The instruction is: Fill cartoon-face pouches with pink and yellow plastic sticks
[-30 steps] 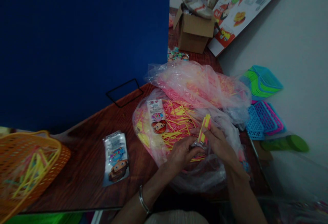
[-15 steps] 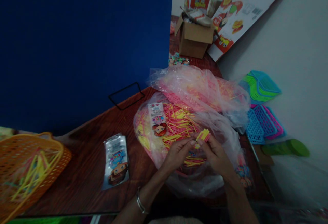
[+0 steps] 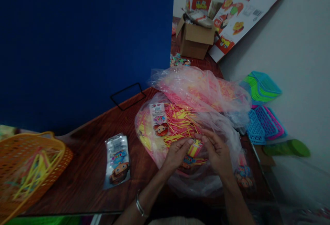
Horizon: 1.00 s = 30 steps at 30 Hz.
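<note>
**Head view: a small bundle pinched over a large loose heap**

The dark wooden table (image 3: 87, 170) fills the lower half of the view, with a blue panel (image 3: 85, 46) standing behind it at ten o'clock. At the table's centre lies an open clear plastic bag (image 3: 206, 87), and a heap of pink and yellow sticks (image 3: 177, 122) spreads inside it. That heap is large and loose, so by the look of it most of the sorting is not yet done. At eight o'clock an orange basket (image 3: 60, 149) holds a few long sticks. A printed pouch (image 3: 117, 159) lies flat on the wood at seven o'clock from the heap, and a second pouch (image 3: 158, 118) rests on the heap itself. Whether either is filled cannot be told.

At six o'clock from the heap, the left hand (image 3: 176, 154) and right hand (image 3: 218, 153) meet fingertip to fingertip. Together they pinch a short bundle of sticks (image 3: 195, 147), which sits upright just above a third pouch (image 3: 190, 161). How far the bundle has entered it is unclear.
</note>
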### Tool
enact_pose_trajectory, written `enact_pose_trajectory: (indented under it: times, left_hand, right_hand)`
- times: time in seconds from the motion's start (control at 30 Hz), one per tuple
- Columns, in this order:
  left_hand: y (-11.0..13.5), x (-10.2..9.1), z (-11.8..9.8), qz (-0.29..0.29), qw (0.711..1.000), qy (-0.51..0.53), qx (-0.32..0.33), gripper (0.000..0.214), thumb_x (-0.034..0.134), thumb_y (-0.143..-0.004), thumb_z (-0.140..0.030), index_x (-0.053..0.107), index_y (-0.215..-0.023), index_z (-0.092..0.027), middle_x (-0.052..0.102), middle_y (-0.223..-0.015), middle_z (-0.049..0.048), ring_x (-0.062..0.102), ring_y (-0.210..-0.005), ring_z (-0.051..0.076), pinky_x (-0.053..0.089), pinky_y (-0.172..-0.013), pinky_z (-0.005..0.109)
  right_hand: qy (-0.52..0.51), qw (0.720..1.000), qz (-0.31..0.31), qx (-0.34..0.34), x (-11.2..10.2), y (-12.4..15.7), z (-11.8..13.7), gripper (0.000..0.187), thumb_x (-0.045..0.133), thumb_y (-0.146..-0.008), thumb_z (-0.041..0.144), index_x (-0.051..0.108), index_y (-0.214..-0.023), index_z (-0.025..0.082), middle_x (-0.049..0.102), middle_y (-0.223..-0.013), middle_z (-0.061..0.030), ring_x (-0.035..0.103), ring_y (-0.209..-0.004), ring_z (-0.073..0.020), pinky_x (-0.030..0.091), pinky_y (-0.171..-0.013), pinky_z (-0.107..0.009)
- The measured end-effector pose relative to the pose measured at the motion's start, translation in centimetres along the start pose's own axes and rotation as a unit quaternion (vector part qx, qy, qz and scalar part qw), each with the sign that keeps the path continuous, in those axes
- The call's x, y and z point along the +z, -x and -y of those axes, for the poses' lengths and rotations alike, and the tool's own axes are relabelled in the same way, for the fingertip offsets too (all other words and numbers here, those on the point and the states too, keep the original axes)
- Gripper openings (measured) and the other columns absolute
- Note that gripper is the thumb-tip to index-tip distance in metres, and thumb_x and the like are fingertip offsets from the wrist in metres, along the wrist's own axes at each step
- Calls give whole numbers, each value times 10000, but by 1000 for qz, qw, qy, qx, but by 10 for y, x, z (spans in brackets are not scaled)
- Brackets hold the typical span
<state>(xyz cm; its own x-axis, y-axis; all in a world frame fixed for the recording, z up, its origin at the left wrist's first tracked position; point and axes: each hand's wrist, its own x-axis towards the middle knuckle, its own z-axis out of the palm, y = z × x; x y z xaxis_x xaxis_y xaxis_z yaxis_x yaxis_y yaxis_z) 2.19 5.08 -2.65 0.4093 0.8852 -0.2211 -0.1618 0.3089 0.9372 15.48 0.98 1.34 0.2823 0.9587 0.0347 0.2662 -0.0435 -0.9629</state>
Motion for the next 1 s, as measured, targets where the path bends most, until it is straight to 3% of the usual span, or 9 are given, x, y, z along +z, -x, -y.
enact_pose_trajectory:
  times: [0.13, 0.33, 0.43, 0.53, 0.6, 0.73, 0.83, 0.9, 1.0]
  left_hand:
    - [-1, -1, 3, 31, 999, 8, 1, 359, 554, -773, -457, 711, -939, -181, 713, -827, 36, 633, -789, 191, 495, -744, 303]
    - [2, 3, -2, 43, 999, 8, -4, 377, 556, -768, -475, 718, -897, -159, 709, -774, 31, 633, -751, 189, 496, -718, 299]
    - [2, 1, -5, 27, 1000, 16, -4, 355, 578, -757, -464, 720, -889, -166, 714, -804, 32, 636, -826, 198, 486, -784, 310]
    - [-1, -8, -7, 0, 999, 48, -1, 328, 605, -748, -443, 718, -863, -157, 716, -809, 39, 640, -821, 197, 481, -802, 317]
    - [-3, -16, -9, -33, 995, 96, -1, 333, 610, -748, -442, 708, -867, -146, 714, -778, 42, 645, -764, 189, 495, -751, 311]
    - [-8, -35, -20, -115, 975, 184, 45, 316, 664, -699, -451, 692, -775, -146, 689, -684, 17, 624, -652, 145, 493, -662, 259]
    - [-8, -41, -28, -121, 969, 206, 61, 299, 682, -685, -442, 688, -759, -152, 685, -694, 8, 609, -625, 121, 484, -645, 237]
    - [-7, -39, -29, -112, 973, 192, 59, 306, 674, -692, -446, 693, -744, -145, 686, -691, 12, 611, -627, 124, 484, -650, 239]
    - [-5, -29, -28, -64, 986, 148, 46, 339, 621, -741, -454, 706, -827, -137, 704, -742, 38, 636, -697, 160, 493, -704, 277]
  right_hand:
    - [-17, 1000, -24, -11, -1, 0, 2, 306, 504, -856, 320, 531, -1148, 233, 666, -1087, -56, 637, -969, -203, 509, -856, -372]
    - [-34, 998, 22, -46, 1, 0, 6, 346, 512, -855, 291, 514, -1197, 237, 660, -1107, -66, 618, -1022, -202, 487, -891, -376]
    - [-58, 992, -99, -54, -5, -2, 14, 335, 520, -850, 299, 528, -1179, 238, 699, -1000, -59, 622, -1010, -215, 480, -882, -416]
    - [-141, 950, -260, -104, -16, -6, 19, 305, 508, -854, 284, 533, -1156, 244, 706, -929, -36, 649, -937, -194, 453, -904, -451]
    - [-196, 929, -292, -113, -22, -9, 12, 275, 520, -844, 266, 550, -1117, 255, 704, -900, -13, 656, -903, -172, 441, -922, -443]
    - [-198, 957, -212, 23, -11, -1, -33, 264, 527, -827, 330, 577, -1061, 219, 701, -908, -38, 648, -914, -198, 454, -890, -461]
    - [-46, 985, -133, 102, 8, 12, -67, 284, 560, -785, 392, 631, -969, 189, 691, -962, -84, 618, -948, -237, 439, -890, -482]
    - [32, 989, -116, 85, 15, 19, -73, 296, 551, -782, 405, 643, -960, 187, 675, -1011, -99, 594, -979, -247, 423, -907, -480]
    - [53, 993, -109, 13, 16, 20, -51, 311, 499, -828, 379, 609, -1050, 191, 647, -1074, -98, 583, -998, -228, 443, -889, -434]
